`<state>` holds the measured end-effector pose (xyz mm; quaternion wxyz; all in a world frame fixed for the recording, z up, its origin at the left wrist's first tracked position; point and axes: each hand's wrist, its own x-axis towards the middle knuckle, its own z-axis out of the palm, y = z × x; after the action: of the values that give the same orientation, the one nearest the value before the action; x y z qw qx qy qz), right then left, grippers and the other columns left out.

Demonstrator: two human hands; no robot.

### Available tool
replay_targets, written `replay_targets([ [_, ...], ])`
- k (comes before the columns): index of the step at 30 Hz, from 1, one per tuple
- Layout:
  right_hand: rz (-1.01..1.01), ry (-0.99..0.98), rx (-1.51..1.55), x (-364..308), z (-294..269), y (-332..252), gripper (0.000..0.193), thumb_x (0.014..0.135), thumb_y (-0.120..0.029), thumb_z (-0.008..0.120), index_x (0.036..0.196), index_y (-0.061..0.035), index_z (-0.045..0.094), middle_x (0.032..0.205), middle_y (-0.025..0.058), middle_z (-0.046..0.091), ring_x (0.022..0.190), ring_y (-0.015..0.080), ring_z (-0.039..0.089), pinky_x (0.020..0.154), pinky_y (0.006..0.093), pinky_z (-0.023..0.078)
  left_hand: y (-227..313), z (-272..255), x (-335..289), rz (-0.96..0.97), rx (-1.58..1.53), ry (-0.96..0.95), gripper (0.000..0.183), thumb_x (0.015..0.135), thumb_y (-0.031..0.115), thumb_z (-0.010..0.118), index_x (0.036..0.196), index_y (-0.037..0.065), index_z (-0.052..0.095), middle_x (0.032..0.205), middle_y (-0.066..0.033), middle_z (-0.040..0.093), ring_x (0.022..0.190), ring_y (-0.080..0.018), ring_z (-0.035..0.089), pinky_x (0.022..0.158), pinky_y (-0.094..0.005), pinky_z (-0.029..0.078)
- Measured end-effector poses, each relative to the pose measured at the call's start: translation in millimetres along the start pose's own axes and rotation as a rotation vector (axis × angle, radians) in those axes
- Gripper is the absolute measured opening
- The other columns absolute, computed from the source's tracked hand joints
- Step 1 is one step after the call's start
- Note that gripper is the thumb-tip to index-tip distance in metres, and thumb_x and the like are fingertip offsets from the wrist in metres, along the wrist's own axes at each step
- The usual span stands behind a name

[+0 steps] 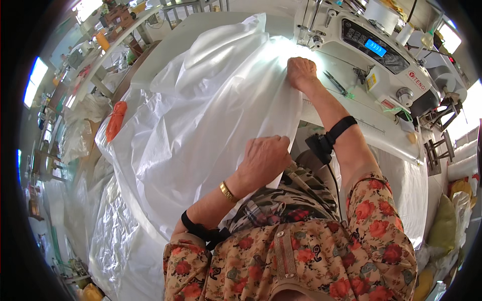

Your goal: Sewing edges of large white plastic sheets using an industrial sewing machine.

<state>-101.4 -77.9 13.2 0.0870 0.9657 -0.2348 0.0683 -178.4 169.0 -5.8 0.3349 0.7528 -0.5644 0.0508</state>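
Observation:
A large sheet of thin white fabric [201,100] spreads over the table and hangs down toward my lap in loose folds. My right hand [302,73] is closed on the fabric's right edge, close to the lit needle area of a white sewing machine [371,50]. Nearer my body, my left hand [264,159] is closed in a fist on the same edge, lower down. The cloth between the two hands runs fairly straight. The fingertips of both hands are hidden, and so is the needle.
Dark thread snips [337,83] lie on the table right of my right hand. An orange bundle [116,121] rests at the fabric's left edge. Clear plastic sheeting [115,220] lies at lower left. A wooden stool [439,150] stands at right, and a cluttered bench [113,42] at far left.

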Motion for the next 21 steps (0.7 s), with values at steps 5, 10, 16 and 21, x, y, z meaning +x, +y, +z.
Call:
replay_targets([
  [5, 0.059, -0.062, 0.065, -6, -3, 4, 0.022, 0.08, -0.004, 0.055, 0.1, 0.0, 0.064, 0.095, 0.0189, 0.068, 0.091, 0.0338, 0.067, 0.077, 0.0405, 0.053, -3, 4, 7, 0.004, 0.017, 0.013, 0.012, 0.076, 0.008, 0.056, 0.069, 0.002, 0.048, 0.06, -0.0131, 0.052, 0.059, -0.036, 0.055, 0.054, -0.0462, 0.041],
  [10, -0.089, 0.548, 0.298, -66, 15, 13, 0.029, 0.085, -0.016, 0.063, 0.11, -0.0031, 0.056, 0.08, 0.0118, 0.063, 0.07, 0.0333, 0.063, 0.063, 0.0405, 0.051, 3, 10, -22, -0.088, -0.291, -0.021, 0.011, 0.087, 0.011, 0.056, 0.091, 0.001, 0.06, 0.086, -0.0152, 0.06, 0.078, -0.035, 0.059, 0.067, -0.042, 0.046],
  [16, -0.517, 0.412, 0.505, -202, 4, 0, 0.034, 0.085, -0.019, 0.065, 0.117, -0.0088, 0.056, 0.076, 0.0115, 0.063, 0.062, 0.0307, 0.061, 0.056, 0.0409, 0.047, 0, 18, -108, -0.14, -0.159, 0.08, 0.046, 0.083, 0.011, 0.066, 0.124, 0.001, 0.049, 0.123, -0.0189, 0.052, 0.109, -0.0375, 0.053, 0.091, -0.041, 0.044],
  [21, -0.735, 0.08, 0.645, -246, 9, -19, 0.027, 0.085, -0.02, 0.066, 0.108, -0.0085, 0.059, 0.071, 0.0112, 0.062, 0.063, 0.0297, 0.062, 0.055, 0.0416, 0.047, -18, 33, -177, -0.331, 0.243, 0.157, 0.064, 0.076, 0.013, 0.073, 0.13, 0.0, 0.043, 0.133, -0.0214, 0.044, 0.123, -0.0378, 0.043, 0.101, -0.0441, 0.037],
])
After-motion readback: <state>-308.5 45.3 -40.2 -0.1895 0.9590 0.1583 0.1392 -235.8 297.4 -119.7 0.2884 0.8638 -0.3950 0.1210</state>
